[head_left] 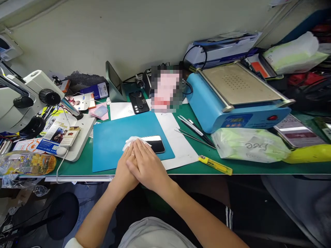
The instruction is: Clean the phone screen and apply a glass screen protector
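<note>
A smartphone (156, 144) with a dark, reflective screen lies on a blue work mat (111, 137). Its left part is hidden under my hands and a crumpled white tissue (133, 140). My left hand (126, 167) presses the tissue down at the phone's left end, its fingers held together. Partly over it lies my right hand (144, 162), with fingers pressed together and their tips at the tissue. How much of the tissue each hand grips is hidden below the fingers.
Right of the mat lie tweezers (191, 127) and a yellow utility knife (216, 165). Behind them stands a blue heating-plate machine (207, 106), with a tissue pack (250, 144) in front. A microscope (38, 93) and a plastic bottle (28, 163) occupy the left. A black phone case (139, 102) lies behind the mat.
</note>
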Action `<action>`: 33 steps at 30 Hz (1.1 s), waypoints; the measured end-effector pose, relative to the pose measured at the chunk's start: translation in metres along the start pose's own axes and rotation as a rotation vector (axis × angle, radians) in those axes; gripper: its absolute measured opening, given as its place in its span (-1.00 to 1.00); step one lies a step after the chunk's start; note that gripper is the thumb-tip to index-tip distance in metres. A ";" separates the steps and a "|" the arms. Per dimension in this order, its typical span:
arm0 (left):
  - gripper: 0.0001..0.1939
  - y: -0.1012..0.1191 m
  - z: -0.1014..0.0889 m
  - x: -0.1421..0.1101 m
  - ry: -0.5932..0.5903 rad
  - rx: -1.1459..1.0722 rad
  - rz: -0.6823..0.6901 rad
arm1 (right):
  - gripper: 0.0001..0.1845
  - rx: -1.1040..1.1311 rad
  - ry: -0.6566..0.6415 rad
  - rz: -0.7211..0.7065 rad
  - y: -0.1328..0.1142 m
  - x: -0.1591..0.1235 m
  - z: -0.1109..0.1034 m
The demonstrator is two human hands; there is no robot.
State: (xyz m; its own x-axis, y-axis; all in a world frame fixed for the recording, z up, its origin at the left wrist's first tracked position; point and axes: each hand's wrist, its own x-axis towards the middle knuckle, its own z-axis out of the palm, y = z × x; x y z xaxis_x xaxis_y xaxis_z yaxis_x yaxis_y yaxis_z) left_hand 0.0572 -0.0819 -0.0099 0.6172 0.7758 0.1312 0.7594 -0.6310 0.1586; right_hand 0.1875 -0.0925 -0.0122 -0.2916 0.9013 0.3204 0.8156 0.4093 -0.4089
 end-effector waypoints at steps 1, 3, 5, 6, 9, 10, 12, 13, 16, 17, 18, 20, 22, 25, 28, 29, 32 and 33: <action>-0.30 0.002 0.000 0.002 0.004 0.000 0.007 | -0.22 0.002 0.000 0.011 0.001 -0.001 -0.001; -0.30 0.005 0.002 0.005 0.009 0.003 0.017 | -0.23 0.007 0.011 0.018 0.005 -0.005 -0.002; -0.30 0.010 0.004 0.010 0.002 0.006 0.025 | -0.23 0.011 0.032 0.021 0.011 -0.010 -0.003; -0.31 0.012 0.005 0.013 -0.006 0.009 0.026 | -0.22 0.013 0.038 0.023 0.015 -0.011 -0.004; -0.37 0.016 0.009 0.026 -0.029 0.024 0.072 | -0.23 0.012 0.028 0.069 0.028 -0.011 -0.008; -0.38 0.018 0.011 0.030 -0.030 0.030 0.090 | -0.23 0.011 0.022 0.082 0.031 -0.011 -0.010; -0.37 0.022 0.014 0.035 -0.016 0.025 0.084 | -0.23 0.003 0.025 0.092 0.036 -0.013 -0.013; -0.36 0.024 0.015 0.037 -0.009 0.018 0.075 | -0.23 -0.003 0.033 0.092 0.038 -0.015 -0.014; -0.35 0.025 0.016 0.045 -0.019 0.001 0.090 | -0.22 -0.015 0.043 0.106 0.042 -0.014 -0.016; -0.36 0.025 0.016 0.049 -0.036 -0.004 0.114 | -0.23 -0.016 0.036 0.122 0.044 -0.011 -0.016; -0.36 0.023 0.015 0.052 -0.048 -0.005 0.119 | -0.24 -0.018 0.025 0.141 0.044 -0.009 -0.017; -0.36 0.022 0.012 0.054 -0.063 -0.006 0.123 | -0.23 -0.026 0.010 0.168 0.044 -0.006 -0.017; -0.38 0.022 0.012 0.051 -0.032 -0.006 0.123 | -0.23 -0.032 0.020 0.161 0.041 -0.007 -0.017; -0.38 0.022 0.014 0.047 0.012 -0.021 0.122 | -0.25 -0.029 0.051 0.143 0.039 -0.009 -0.018; -0.35 0.020 0.015 0.051 -0.008 0.008 0.164 | -0.25 -0.009 0.016 0.174 0.042 -0.006 -0.019; -0.35 0.020 0.015 0.053 -0.013 0.022 0.174 | -0.25 -0.003 0.000 0.181 0.043 -0.004 -0.020; -0.36 0.021 0.015 0.055 0.000 0.055 0.160 | -0.23 -0.004 0.020 0.188 0.043 -0.005 -0.018; -0.36 0.021 0.015 0.055 0.004 0.058 0.153 | -0.23 -0.009 0.038 0.196 0.042 -0.006 -0.018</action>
State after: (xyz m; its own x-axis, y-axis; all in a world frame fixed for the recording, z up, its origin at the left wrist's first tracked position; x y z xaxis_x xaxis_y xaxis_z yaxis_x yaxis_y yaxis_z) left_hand 0.1104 -0.0522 -0.0143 0.7257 0.6708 0.1530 0.6676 -0.7403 0.0797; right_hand 0.2326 -0.0829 -0.0162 -0.1077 0.9574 0.2679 0.8592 0.2252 -0.4595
